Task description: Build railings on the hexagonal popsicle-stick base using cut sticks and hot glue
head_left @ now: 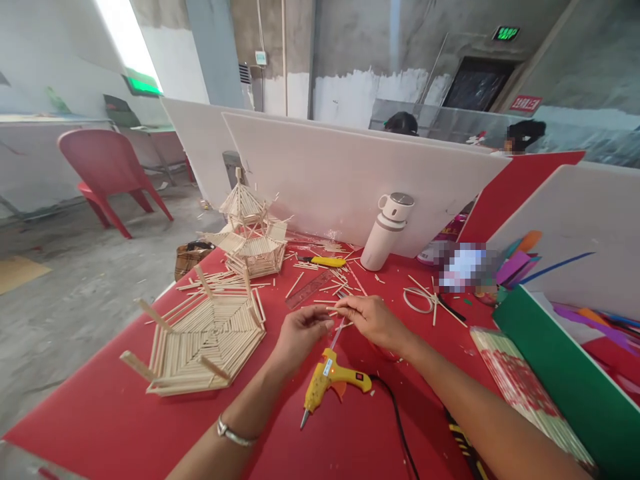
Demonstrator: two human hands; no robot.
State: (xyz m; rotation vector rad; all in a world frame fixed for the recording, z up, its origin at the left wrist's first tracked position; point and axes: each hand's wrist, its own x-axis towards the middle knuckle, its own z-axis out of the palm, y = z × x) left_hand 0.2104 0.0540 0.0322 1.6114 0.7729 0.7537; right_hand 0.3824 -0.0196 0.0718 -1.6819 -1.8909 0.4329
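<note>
My left hand [300, 333] and my right hand [373, 319] meet over the red table [115, 420], each pinching a thin wooden stick [337, 310] held between them. Just below the hands lies a yellow glue gun [330, 380] with its black cord [397, 420] trailing toward me. Left of my hands sits a flat hexagonal panel of sticks [205, 340] with upright posts. Behind it stands a small stick pagoda [250, 233]. Loose sticks [325, 277] litter the table beyond my fingers.
A white flask [387, 230] stands by the white divider board [350, 173]. A yellow utility knife [325, 261], a clear ruler [310, 288] and a white ring [417, 300] lie nearby. A stick bundle [520, 387], a green box [570, 380] and coloured paper [520, 263] sit right. A red chair [107, 170] stands far left.
</note>
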